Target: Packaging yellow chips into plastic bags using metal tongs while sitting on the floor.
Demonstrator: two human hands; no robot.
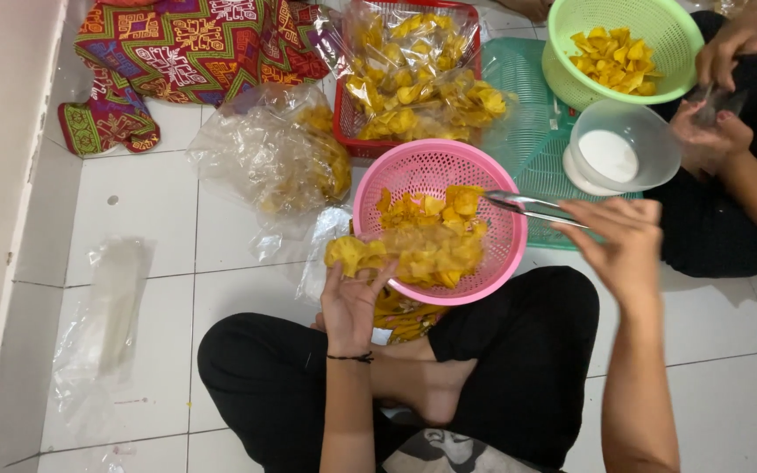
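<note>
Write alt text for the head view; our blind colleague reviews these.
Seated cross-legged, a person's left hand holds a clear bag of yellow chips over a pink basket, while the right hand holds metal tongs. Another person sits beside a green basket.

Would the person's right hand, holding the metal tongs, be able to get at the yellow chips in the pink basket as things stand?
Probably yes. The right hand holds the tongs with their tips already over the pink basket, and nothing covers the chips there. The left hand holds a clear bag at the near rim.
</note>
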